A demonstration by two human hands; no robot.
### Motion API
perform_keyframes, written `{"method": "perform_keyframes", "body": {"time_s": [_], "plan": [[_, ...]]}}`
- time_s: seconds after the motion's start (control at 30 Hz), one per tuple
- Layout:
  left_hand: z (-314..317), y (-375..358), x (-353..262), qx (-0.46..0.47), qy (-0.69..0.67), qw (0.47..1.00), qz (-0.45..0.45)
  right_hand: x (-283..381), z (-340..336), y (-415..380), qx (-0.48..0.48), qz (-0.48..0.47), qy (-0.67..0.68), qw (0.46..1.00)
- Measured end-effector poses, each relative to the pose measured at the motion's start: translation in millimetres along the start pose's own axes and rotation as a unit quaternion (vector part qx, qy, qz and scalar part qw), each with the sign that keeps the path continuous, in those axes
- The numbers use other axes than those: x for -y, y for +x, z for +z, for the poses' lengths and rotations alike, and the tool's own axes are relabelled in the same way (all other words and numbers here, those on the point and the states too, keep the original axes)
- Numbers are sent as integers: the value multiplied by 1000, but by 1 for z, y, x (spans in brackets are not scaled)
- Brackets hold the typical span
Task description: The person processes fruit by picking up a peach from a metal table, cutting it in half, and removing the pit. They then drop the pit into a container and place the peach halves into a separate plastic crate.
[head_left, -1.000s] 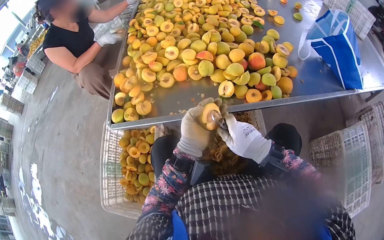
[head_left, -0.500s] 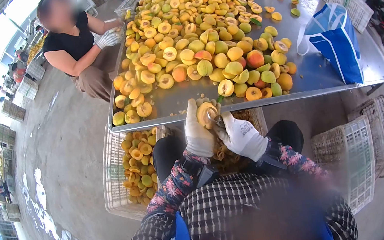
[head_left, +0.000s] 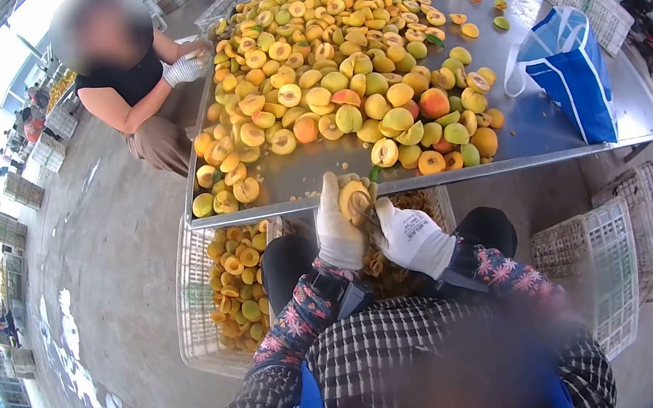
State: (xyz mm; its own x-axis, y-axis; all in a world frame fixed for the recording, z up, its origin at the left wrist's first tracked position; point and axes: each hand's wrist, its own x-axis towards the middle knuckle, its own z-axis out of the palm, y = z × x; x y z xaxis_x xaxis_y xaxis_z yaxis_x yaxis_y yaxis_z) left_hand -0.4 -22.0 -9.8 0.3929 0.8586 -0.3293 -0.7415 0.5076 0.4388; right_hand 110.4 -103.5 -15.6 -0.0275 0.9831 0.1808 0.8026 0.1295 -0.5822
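Left hand (head_left: 338,223): cupping a halved peach (head_left: 354,198), centre frame.
Right hand (head_left: 410,235): closed on a small tool (head_left: 367,216); best scoop shallow around the pit.

Both hands wear white knitted work gloves: the left hand (head_left: 338,223) plain and a little soiled, the right hand (head_left: 411,238) with small dark print across its back. Dark bands wrap each wrist. At six o'clock, floral pink-and-navy sleeves run into a black-and-white checked top, with a bright blue garment at the chest.
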Motion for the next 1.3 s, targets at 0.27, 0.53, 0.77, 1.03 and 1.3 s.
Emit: {"method": "perform_keyframes", "body": {"time_s": [0.27,0.53,0.77,1.03,1.3], "plan": [[-8,14,5,50,60,991,109,7,10,7,-89,-10,138,986],[6,5,3,60,47,989,129,16,16,7,-115,11,171,978],[-4,5,11,68,84,980,164,16,7,3,-72,19,148,986],[-9,2,5,55,67,992,96,11,15,-5,-27,50,136,989],[-18,15,-5,69,126,989,-22,-7,23,-11,1,44,173,984]]}}
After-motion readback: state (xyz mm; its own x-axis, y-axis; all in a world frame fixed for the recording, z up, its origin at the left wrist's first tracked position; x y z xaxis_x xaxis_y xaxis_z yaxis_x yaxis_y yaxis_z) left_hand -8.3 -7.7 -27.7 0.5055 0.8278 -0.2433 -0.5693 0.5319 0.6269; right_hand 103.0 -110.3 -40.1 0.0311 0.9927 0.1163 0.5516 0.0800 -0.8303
